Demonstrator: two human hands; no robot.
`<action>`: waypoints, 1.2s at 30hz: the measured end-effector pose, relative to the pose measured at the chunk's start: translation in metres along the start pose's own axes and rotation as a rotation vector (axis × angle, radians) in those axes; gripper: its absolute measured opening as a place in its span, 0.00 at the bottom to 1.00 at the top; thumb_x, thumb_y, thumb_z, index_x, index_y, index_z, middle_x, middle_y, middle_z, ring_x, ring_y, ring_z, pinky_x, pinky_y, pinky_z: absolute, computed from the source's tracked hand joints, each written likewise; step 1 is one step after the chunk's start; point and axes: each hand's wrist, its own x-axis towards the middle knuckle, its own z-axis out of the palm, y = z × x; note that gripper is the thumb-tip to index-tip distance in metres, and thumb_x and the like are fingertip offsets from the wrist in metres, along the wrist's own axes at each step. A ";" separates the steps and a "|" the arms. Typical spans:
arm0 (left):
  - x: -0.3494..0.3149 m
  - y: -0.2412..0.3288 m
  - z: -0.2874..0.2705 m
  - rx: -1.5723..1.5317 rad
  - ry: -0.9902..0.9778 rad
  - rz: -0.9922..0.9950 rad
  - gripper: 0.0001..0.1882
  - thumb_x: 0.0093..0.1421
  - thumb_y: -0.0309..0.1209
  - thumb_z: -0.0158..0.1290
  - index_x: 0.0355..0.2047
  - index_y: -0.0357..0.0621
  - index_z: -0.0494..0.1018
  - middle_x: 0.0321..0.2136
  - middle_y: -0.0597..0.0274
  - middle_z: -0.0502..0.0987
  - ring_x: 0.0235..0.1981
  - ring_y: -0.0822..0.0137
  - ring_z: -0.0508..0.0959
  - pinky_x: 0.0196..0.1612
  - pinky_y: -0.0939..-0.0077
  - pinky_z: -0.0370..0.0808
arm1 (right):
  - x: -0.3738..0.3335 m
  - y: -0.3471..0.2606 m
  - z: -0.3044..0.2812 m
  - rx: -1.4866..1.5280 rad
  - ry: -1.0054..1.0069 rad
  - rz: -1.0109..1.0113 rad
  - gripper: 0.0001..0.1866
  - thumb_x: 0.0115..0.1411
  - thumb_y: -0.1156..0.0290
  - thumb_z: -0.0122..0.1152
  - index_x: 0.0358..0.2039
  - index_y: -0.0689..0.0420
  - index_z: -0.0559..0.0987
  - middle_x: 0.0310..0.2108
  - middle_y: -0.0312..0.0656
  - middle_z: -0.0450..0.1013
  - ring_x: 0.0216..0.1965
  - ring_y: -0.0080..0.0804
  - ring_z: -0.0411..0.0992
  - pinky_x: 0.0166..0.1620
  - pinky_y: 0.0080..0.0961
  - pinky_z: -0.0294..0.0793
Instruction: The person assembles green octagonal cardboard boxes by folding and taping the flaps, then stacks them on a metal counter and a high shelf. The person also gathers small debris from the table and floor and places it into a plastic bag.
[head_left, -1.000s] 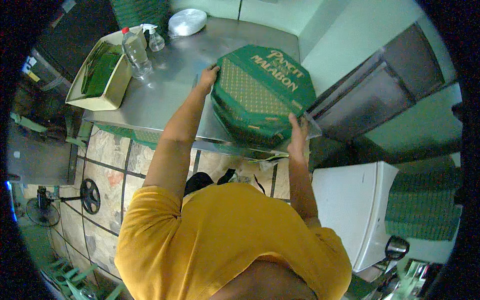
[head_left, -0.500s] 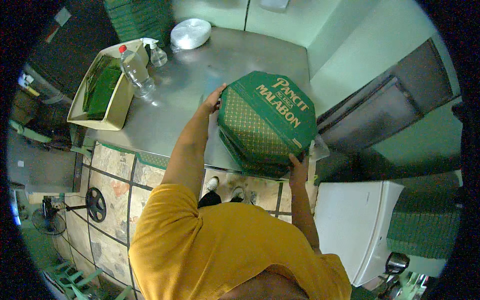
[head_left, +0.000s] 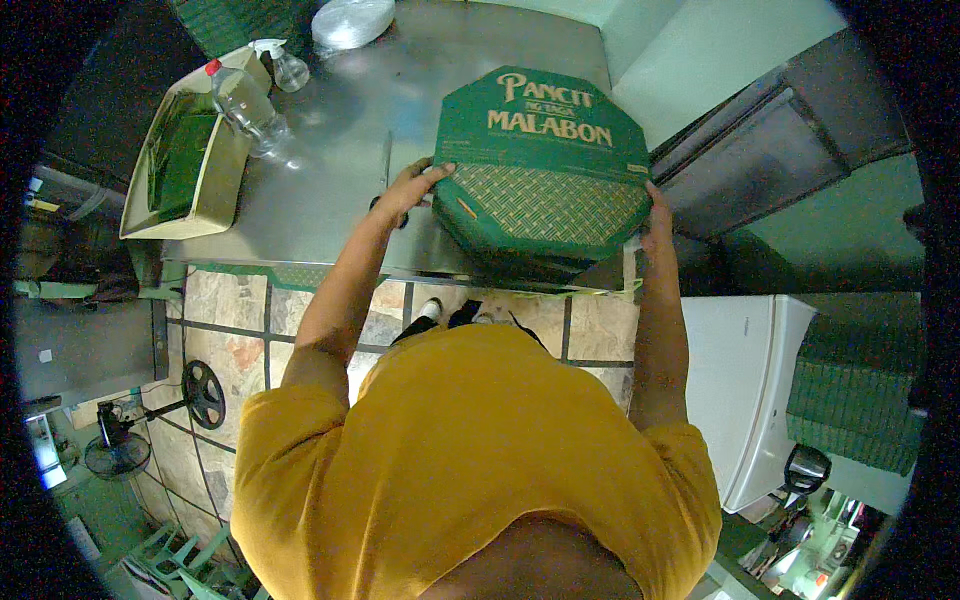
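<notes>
A green octagonal cardboard box with a woven-pattern band and pale lettering rests at the near right part of the metal table. My left hand holds its left corner, with the fingertips on the edge. At the right side my right hand grips the box, its fingers partly hidden along the side. What seems to be a pair of scissors lies under and beside my left hand, dark handles toward me. The underside of the box is in shadow.
Left on the metal table stand a cream bin with green sheets, a clear bottle with a red cap, and a spray bottle. A plastic-wrapped stack sits behind. A white appliance stands right; a fan stands left.
The box has turned counterclockwise, so its lettering now runs level. Both hands have moved with it, and the scissors by my left hand have come into sight. The view has shifted too.
</notes>
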 end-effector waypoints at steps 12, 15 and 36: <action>0.007 -0.054 0.042 -0.188 0.154 0.111 0.39 0.55 0.53 0.52 0.58 0.36 0.61 0.53 0.50 0.69 0.55 0.60 0.67 0.58 0.68 0.60 | -0.017 0.043 -0.006 0.007 -0.019 0.101 0.29 0.59 0.49 0.54 0.54 0.56 0.70 0.49 0.40 0.71 0.49 0.37 0.69 0.52 0.36 0.66; 0.024 -0.066 0.029 -0.129 0.154 0.131 0.38 0.55 0.52 0.51 0.57 0.35 0.62 0.52 0.50 0.70 0.54 0.60 0.68 0.58 0.70 0.59 | -0.030 0.058 -0.006 -0.040 -0.015 -0.019 0.29 0.59 0.48 0.53 0.53 0.56 0.71 0.49 0.40 0.71 0.47 0.38 0.70 0.50 0.37 0.69; 0.006 -0.074 0.021 -0.127 0.252 0.216 0.37 0.56 0.55 0.49 0.55 0.38 0.66 0.49 0.50 0.72 0.51 0.59 0.71 0.56 0.66 0.64 | -0.074 0.046 0.014 0.015 -0.040 -0.044 0.27 0.62 0.49 0.50 0.53 0.58 0.70 0.50 0.39 0.70 0.48 0.35 0.68 0.51 0.33 0.67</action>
